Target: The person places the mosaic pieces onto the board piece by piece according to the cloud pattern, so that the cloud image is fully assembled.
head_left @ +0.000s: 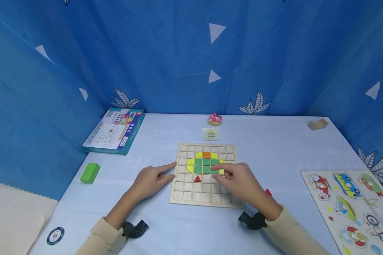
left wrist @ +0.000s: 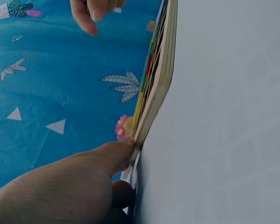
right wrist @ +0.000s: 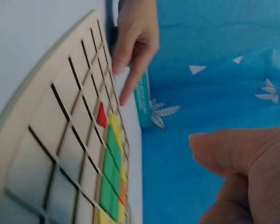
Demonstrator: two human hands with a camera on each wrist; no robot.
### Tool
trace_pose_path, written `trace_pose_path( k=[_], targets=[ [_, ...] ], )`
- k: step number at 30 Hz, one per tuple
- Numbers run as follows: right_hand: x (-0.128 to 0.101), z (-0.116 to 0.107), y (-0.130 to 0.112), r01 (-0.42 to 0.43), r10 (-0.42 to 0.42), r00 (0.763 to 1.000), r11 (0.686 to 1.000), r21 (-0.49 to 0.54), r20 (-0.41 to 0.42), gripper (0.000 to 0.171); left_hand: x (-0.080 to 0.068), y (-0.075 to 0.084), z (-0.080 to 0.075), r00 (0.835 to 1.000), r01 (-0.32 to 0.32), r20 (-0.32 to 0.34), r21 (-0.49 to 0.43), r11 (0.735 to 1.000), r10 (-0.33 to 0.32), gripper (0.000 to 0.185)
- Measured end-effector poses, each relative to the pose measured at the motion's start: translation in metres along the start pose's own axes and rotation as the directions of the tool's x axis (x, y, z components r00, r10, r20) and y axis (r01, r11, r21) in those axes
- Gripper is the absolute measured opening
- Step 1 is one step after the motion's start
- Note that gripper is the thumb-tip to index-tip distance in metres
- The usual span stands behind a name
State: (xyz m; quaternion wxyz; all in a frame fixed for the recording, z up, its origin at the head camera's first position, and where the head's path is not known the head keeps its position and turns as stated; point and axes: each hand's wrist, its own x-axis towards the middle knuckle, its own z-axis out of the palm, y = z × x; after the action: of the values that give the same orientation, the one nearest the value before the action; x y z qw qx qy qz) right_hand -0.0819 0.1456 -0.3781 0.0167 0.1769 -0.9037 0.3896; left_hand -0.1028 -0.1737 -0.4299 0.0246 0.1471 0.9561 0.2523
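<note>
Your right hand hovers over the wooden grid board mid-table, fingers curled, can't tell if they're pinching anything. Left hand lies relaxed, forefinger touching the board's left edge. Board has green, yellow, orange tiles, one red triangle; bare table all around it.

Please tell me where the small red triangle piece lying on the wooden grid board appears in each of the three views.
Head view: the small red triangle piece lies in the lower middle of the wooden grid board, between the two hands.
Left wrist view: I cannot pick it out; the board shows only edge-on.
Right wrist view: it sits mid-frame, just below the left hand's fingertips.
Shared landmark: the block of green square tiles.
</note>
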Motion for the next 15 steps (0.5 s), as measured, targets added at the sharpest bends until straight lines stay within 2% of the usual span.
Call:
trace_pose_path(
  k=[6, 12, 15],
  targets=[
    [-0.027, -0.028, 0.014, -0.061, 0.056, 0.996, 0.995, -0.074, -0.070, 0.019, 0.000, 0.001, -0.001, 1.000, 0.014, 0.002, 0.006, 1.000, -0.014, 0.051],
    [-0.056, -0.055, 0.042, -0.185, 0.187, 0.982, 0.967, -0.175, -0.009, 0.022, 0.000, 0.002, -0.001, 1.000, 0.014, 0.004, -0.007, 1.000, -0.014, 0.050],
    [-0.066, -0.067, 0.056, -0.225, 0.221, 0.974, 0.948, -0.226, -0.043, 0.024, 0.000, 0.002, 0.000, 1.000, 0.013, 0.002, -0.015, 1.000, -0.013, 0.050]
  ],
)
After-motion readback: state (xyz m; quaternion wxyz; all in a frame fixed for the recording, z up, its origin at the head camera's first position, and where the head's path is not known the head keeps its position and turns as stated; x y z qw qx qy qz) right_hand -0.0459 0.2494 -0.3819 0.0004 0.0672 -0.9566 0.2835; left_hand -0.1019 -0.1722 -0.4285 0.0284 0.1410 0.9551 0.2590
